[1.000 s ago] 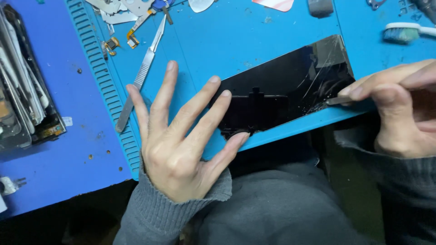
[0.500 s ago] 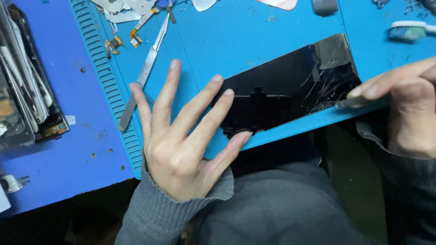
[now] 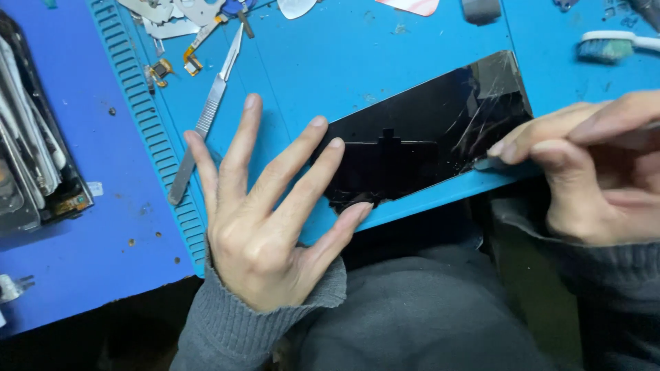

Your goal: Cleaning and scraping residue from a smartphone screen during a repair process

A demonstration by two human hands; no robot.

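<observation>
Two hands work a cracked black screen panel [image 3: 426,141] at the blue mat's [image 3: 357,62] near edge.

The left hand [image 3: 265,206], fingers spread, presses its left end; the right hand [image 3: 591,165] pinches a thin tool [image 3: 491,163] against its cracked right corner. A scalpel [image 3: 206,117] lies just left.
</observation>
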